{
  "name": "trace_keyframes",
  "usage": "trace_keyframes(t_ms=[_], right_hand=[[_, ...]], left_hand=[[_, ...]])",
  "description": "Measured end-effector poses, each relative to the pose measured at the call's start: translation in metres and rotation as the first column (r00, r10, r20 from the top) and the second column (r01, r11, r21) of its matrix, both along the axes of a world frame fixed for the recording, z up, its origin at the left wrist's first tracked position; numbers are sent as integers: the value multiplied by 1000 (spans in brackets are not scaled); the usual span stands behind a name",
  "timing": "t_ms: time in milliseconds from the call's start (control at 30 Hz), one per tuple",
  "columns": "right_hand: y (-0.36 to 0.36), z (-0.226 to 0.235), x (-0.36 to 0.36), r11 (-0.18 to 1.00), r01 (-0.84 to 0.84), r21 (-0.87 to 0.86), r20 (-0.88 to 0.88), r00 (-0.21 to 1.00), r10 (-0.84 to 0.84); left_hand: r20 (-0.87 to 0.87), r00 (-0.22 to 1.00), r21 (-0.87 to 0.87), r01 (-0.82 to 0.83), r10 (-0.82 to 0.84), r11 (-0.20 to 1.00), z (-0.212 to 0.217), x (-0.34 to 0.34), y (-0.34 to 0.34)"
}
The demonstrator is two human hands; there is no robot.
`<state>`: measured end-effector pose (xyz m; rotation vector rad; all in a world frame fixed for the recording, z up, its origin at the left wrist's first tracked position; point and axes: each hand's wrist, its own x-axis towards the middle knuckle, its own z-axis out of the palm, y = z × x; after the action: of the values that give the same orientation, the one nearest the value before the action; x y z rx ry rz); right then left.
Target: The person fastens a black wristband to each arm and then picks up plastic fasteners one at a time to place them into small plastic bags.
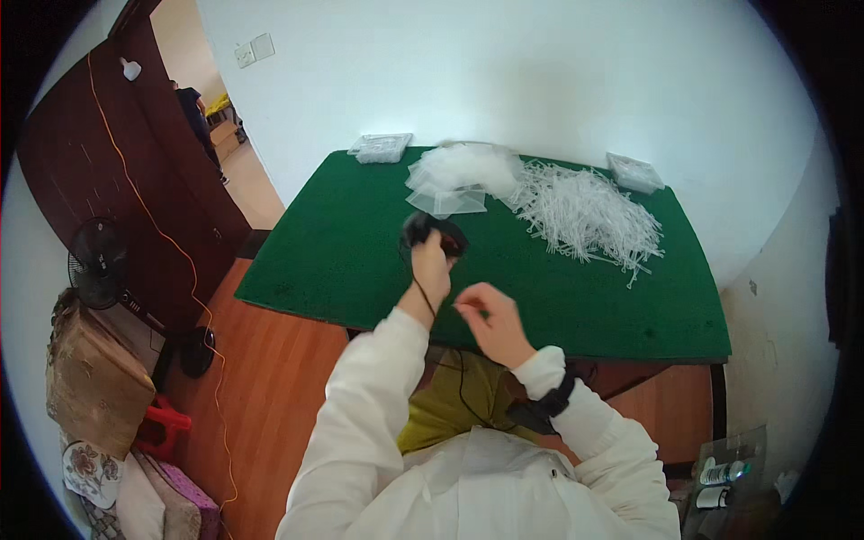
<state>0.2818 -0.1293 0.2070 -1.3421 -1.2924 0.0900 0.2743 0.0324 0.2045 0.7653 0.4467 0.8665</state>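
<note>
Over the green-topped surface, in the head view, we count two bare hands, both in white sleeves. Our left hand has its fingers closed around one dark object, held above the middle of the surface just nearer to us than the plastic bags; blur and the hand itself hide its shape, so we cannot tell its kind. One thin black cord runs along the left wrist. Our right hand is beside it, nearer the front edge, the fingers bent; we cannot tell whether they pinch anything. One dark band sits at the right cuff. Farther back we see one heap of clear plastic bags, overlapping too much to count, and touching it on the right one heap of thin, pale, stick-like strips, likewise beyond counting. Two clear packs stand near the far corners, the left pack and the right pack; each holds pale contents that we cannot make out. To the left we see one black fan, one red stool, partly hidden behind other things, and, in the doorway, one person, partly cut off by the door.
</note>
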Motion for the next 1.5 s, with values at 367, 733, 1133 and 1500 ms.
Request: trace_keyframes(t_ms=[367, 733, 1133, 1500], right_hand=[[45, 15, -13, 802, -581, -140, -852, 484, 202], [39, 11, 11, 785, -554, -276, -712, 667, 221], [41, 20, 7, 970, -130, -208, -486, 874, 13], [43, 52, -73, 986, -113, -120, -36, 993, 109]], left_hand=[[-281, 795, 123, -525, 537, 842, -45, 25, 78], [-210, 978, 21, -4, 8, 1000, -40, 12, 40], [-726, 682, 485, 418, 88, 768, -23, -39, 10], [-382, 465, 910, 39, 798, 413, 6, -40, 71]])
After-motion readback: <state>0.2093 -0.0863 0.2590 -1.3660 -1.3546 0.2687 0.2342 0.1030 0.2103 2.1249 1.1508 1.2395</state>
